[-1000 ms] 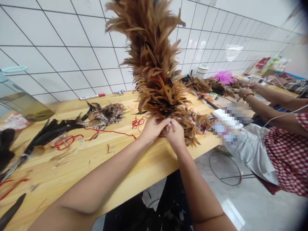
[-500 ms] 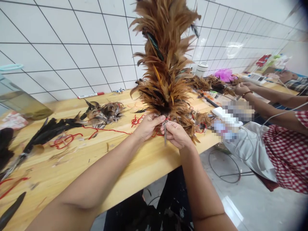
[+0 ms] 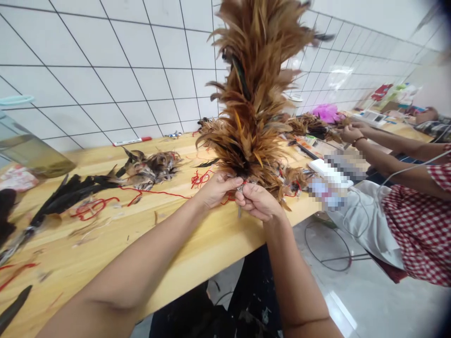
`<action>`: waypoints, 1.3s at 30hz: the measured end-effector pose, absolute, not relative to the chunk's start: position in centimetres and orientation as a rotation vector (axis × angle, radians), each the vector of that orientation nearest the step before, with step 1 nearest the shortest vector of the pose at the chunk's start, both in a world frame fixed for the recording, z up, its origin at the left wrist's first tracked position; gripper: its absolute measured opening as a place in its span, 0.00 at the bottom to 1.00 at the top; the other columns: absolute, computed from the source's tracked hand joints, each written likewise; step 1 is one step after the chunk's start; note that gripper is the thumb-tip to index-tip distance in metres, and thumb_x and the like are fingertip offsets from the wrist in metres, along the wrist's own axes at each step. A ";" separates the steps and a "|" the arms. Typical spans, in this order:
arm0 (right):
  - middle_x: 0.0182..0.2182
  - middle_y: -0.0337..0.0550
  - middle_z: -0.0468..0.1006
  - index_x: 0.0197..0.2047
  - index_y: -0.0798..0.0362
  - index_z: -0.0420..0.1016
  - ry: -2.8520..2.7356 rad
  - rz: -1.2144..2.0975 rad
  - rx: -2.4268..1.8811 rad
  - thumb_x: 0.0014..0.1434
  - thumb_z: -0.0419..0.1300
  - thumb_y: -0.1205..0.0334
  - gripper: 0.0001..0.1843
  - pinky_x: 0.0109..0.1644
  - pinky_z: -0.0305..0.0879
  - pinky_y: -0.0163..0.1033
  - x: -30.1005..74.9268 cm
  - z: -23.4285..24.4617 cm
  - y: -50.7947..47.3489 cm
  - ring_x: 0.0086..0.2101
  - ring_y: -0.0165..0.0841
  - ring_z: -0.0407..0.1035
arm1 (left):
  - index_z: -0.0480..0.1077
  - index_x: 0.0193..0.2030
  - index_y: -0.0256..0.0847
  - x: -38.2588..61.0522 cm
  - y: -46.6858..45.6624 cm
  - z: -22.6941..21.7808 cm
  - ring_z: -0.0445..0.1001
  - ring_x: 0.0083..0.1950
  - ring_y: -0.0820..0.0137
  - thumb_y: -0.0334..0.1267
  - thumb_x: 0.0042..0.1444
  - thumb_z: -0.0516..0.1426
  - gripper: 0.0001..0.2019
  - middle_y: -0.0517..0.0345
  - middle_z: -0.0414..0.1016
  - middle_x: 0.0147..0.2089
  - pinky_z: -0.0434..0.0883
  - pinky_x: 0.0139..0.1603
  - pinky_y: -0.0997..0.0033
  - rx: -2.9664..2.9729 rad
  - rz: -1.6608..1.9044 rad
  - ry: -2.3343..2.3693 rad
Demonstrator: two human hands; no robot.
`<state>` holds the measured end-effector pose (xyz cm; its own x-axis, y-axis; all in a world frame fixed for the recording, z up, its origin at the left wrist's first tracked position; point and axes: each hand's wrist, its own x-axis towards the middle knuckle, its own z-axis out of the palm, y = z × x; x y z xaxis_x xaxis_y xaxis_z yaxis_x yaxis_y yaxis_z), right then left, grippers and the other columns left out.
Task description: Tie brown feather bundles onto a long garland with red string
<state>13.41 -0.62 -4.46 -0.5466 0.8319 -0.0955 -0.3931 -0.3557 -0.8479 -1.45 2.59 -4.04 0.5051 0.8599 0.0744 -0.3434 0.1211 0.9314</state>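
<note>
A tall brown feather duster (image 3: pixel 255 98) stands upright before me, its lower end at my fingers. My left hand (image 3: pixel 218 190) pinches that lower end between thumb and fingers. From the other side my right hand (image 3: pixel 259 201) is closed on the same spot, thumb against curled fingers. The tip of a thin grey stick (image 3: pixel 239 212) pokes out beneath my right fingers. Red string (image 3: pixel 202 178) lies tangled just left of the duster's base. What exactly sits between the fingertips is too small to make out.
Loose feather bunches (image 3: pixel 153 169) and long black feathers (image 3: pixel 70 197) lie on the wooden table (image 3: pixel 197 244) at left. A jar of liquid (image 3: pixel 35 150) stands behind them, a red-capped marker (image 3: pixel 132 141) near the wall. At right, a co-worker's hands (image 3: pixel 352 134) handle more feathers.
The duster's upper part has swung to the right. My right hand has rolled over and its fingers cover more of the stick. My left hand stays at the base.
</note>
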 end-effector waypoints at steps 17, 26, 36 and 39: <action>0.21 0.35 0.67 0.29 0.53 0.66 -1.243 1.336 -1.079 0.47 0.66 0.46 0.20 0.22 0.49 0.31 12.0 -4.5 -1.3 0.22 0.25 0.56 | 0.74 0.29 0.32 -1.5 3.2 -5.1 0.74 0.26 0.71 0.47 0.37 0.70 0.20 0.53 0.77 0.27 0.72 0.30 0.70 1.038 1.035 0.616; 0.30 0.40 0.74 0.38 0.51 0.67 -1.223 1.078 -1.128 0.52 0.62 0.50 0.15 0.35 0.63 0.37 11.4 -5.4 -1.5 0.31 0.31 0.67 | 0.71 0.28 0.33 -0.9 2.6 -5.3 0.71 0.25 0.74 0.45 0.37 0.71 0.20 0.59 0.72 0.23 0.70 0.30 0.72 0.979 1.007 0.570; 0.21 0.35 0.69 0.28 0.53 0.66 -1.233 1.229 -1.068 0.50 0.61 0.48 0.16 0.25 0.53 0.32 11.6 -4.7 -0.7 0.21 0.24 0.59 | 0.68 0.23 0.33 -0.8 2.6 -5.8 0.69 0.22 0.75 0.50 0.47 0.65 0.20 0.59 0.68 0.19 0.68 0.28 0.73 1.058 0.966 0.522; 0.21 0.36 0.69 0.28 0.53 0.66 -1.227 1.291 -1.072 0.48 0.63 0.47 0.17 0.23 0.49 0.31 11.8 -4.7 -0.5 0.21 0.24 0.59 | 0.67 0.23 0.33 -0.8 2.4 -5.4 0.70 0.22 0.74 0.51 0.45 0.66 0.21 0.59 0.68 0.19 0.69 0.28 0.72 1.057 0.951 0.532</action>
<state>11.82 -0.54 -4.67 -0.0912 0.9951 0.0393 -0.0901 0.0310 -0.9954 -0.85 2.43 -5.41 0.5116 0.8569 0.0635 -0.3945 0.1685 0.9033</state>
